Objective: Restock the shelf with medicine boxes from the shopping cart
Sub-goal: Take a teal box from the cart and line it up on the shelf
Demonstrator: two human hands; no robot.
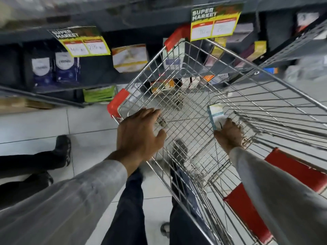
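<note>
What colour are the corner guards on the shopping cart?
Red corner guards on the shopping cart, clearest in the head view.

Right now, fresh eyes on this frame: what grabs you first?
The wire shopping cart fills the centre and right, with both hands over it: the left hand rests on its near-left rim, while the right hand inside the basket grips a white-and-teal medicine box. Behind it, two yellow supermarket price tags hang off the grey shelf of boxed goods.
</note>
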